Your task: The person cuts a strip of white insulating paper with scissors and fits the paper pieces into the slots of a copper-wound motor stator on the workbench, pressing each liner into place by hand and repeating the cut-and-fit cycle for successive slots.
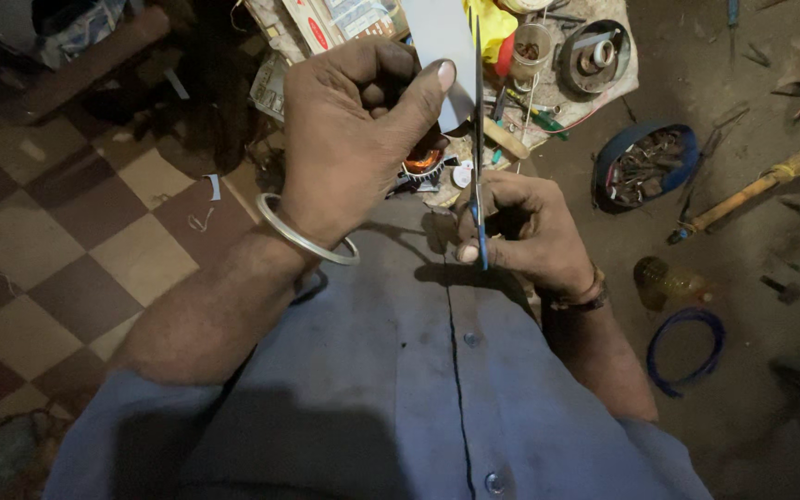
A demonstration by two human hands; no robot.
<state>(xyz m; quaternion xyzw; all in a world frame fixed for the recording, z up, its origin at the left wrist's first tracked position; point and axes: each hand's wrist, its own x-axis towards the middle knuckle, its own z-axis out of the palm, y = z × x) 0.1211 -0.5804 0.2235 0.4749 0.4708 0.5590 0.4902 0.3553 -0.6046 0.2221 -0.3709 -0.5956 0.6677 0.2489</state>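
Pale grey sheet (437, 42) held up in front of chest, upper centre of view, pinched betw. thumb & curled fingers of left hand (358, 130), which wears a metal bangle (303, 236). Scissors (478, 139) w/ blue handles stand upright, blades pointing up along sheet's right edge; right hand (525, 231) closed on the handles, just below & right of left hand. On floor beyond: blue bowl (645, 167) of metal bits, wooden handle (761, 185), blue ring (687, 347), plastic bottle (668, 282). Checkered tiles (67, 250) at left.
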